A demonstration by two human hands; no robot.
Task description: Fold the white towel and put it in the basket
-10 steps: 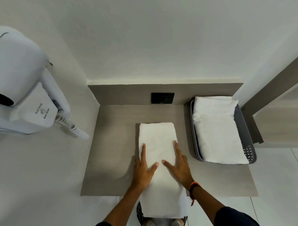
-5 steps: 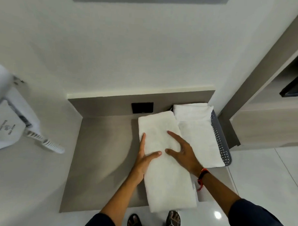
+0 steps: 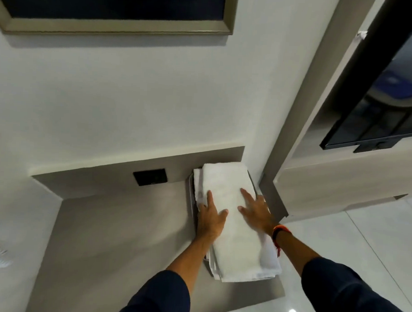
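The folded white towel (image 3: 233, 226) lies lengthwise over the grey basket (image 3: 191, 197) at the right end of the counter. It rests on another folded white towel (image 3: 197, 183) in the basket, whose edge shows on the left. My left hand (image 3: 211, 218) grips the top towel's left edge, thumb and forefinger on top. On its right edge is my right hand (image 3: 256, 211), thumb and fingers spread over the cloth, an orange band on the wrist. Most of the basket is hidden; only thin strips of rim show.
The grey counter (image 3: 118, 234) stretches left of the basket, with a black wall socket (image 3: 150, 176) on its backsplash. A wall corner and cabinet (image 3: 339, 184) stand close on the right. A framed picture (image 3: 116, 10) hangs above. White floor tiles lie at the lower right.
Both hands carried the folded towel from the middle of the counter to the right and onto the towel in the basket. The view swung up and right; the hair dryer left the frame.
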